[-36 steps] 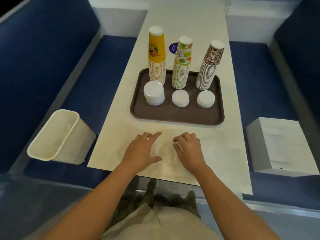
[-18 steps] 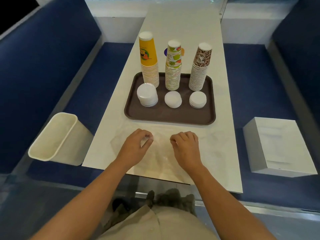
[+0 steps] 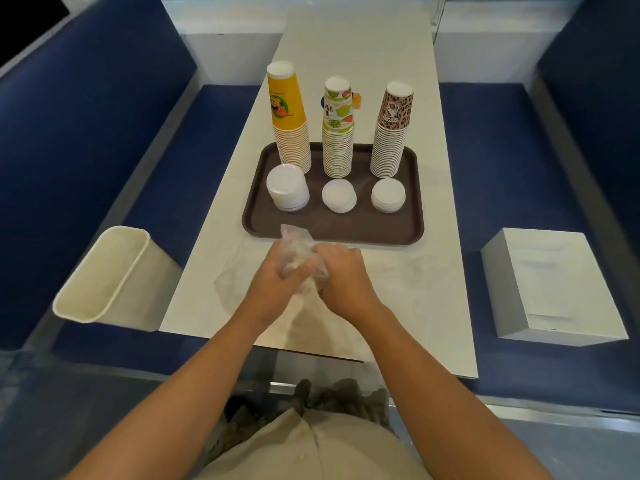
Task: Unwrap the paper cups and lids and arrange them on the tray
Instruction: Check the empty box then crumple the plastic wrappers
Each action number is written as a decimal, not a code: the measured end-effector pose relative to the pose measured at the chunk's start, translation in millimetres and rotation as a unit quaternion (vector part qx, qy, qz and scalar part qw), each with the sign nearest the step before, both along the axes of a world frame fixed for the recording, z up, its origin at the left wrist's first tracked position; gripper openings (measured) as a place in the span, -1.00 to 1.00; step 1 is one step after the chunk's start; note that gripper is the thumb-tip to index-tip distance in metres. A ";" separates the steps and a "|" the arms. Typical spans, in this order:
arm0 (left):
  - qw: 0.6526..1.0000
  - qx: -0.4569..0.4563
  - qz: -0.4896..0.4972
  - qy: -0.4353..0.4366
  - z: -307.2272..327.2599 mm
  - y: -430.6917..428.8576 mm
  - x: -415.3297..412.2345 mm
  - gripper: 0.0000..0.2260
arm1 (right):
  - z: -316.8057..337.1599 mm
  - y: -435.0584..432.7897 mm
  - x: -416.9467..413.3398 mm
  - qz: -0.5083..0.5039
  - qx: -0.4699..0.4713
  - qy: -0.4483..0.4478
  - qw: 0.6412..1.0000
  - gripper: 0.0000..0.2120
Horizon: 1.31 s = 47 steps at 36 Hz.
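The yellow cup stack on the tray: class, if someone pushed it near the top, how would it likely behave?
Probably tips: the yellow cup stack is tall and narrow, standing rims down on the tray. Likely light, being nested paper cups. It may separate, since nothing wraps it.

A long white table point(image 3: 360, 57) is running from near to far. A dark brown tray point(image 3: 332, 233) is sitting flat across its middle, filling most of its width. On the near end, left of centre, clear plastic wrap point(image 3: 230, 280) is lying crumpled and partly lifted. A small purple item point(image 3: 321, 102) is peeking out beyond the tray.
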State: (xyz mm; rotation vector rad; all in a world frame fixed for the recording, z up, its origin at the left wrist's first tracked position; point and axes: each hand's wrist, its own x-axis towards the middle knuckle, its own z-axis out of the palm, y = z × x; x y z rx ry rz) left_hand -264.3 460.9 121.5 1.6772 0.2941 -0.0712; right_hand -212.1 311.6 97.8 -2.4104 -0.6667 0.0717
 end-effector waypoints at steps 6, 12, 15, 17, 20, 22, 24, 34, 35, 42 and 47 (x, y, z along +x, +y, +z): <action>0.986 -0.030 0.160 -0.026 0.8 28.3 4.1 -0.78 | -6.8 -23.3 1.2 -0.047 0.079 0.065 0.994 -0.44; 0.971 -0.079 0.224 0.013 -0.3 68.8 5.8 -0.76 | -42.8 -67.3 -10.4 0.017 -0.182 0.056 0.982 -0.58; 0.975 -0.103 0.192 0.048 -2.2 73.5 5.9 -0.64 | -58.6 -72.0 -12.4 -0.039 -0.100 -0.002 0.994 -0.83; 0.978 -0.125 0.154 0.068 -2.5 70.1 4.9 -0.62 | -63.5 -72.4 -9.8 -0.071 -0.062 -0.041 0.995 -0.84; 0.982 -0.131 0.104 0.084 -2.2 59.7 3.3 -0.72 | -58.2 -66.5 -4.8 -0.111 -0.004 -0.081 0.991 -0.78; 0.985 -0.123 0.074 0.093 -1.4 51.5 3.7 -0.78 | -46.7 -59.7 -0.7 -0.123 0.028 -0.102 0.987 -0.77; 0.989 -0.111 0.032 0.095 0.8 44.3 5.5 -0.76 | -31.9 -49.9 2.8 -0.138 0.076 -0.112 0.981 -0.79; 0.988 -0.118 -0.076 0.069 6.5 3.6 28.9 -0.49 | 35.5 11.9 9.5 -0.098 0.349 0.190 0.913 -0.77; 0.990 -0.114 -0.057 0.065 5.4 3.7 30.0 -0.55 | 37.4 12.0 9.0 -0.096 0.359 0.197 0.907 -0.78; 0.972 -0.215 0.086 0.041 5.2 39.1 20.1 -0.52 | 17.6 -25.6 5.7 -0.055 0.155 0.067 0.984 -0.55; 0.962 -0.187 0.168 0.109 2.2 63.7 9.5 -0.63 | -29.8 -50.2 -7.2 0.048 -0.264 0.089 0.959 -0.23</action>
